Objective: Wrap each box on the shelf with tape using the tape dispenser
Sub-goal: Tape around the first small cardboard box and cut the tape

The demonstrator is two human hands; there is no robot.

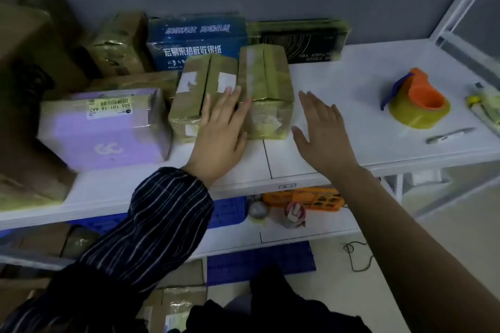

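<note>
A tape-wrapped brown box [266,89] stands on the white shelf [351,149], tight against a second taped brown box [194,89] on its left. My left hand [221,135] is open, fingers spread, over the seam between the two boxes. My right hand [322,132] is open just right of the wrapped box, not touching it. The orange tape dispenser [419,101], loaded with a yellowish roll, sits on the shelf far to the right, apart from both hands.
A lilac box [108,130], a blue printed box [197,40], a black box [300,40] and more brown cartons [119,43] crowd the shelf's left and back. A small knife [449,134] lies near the dispenser. Lower shelves hold crates and tape rolls.
</note>
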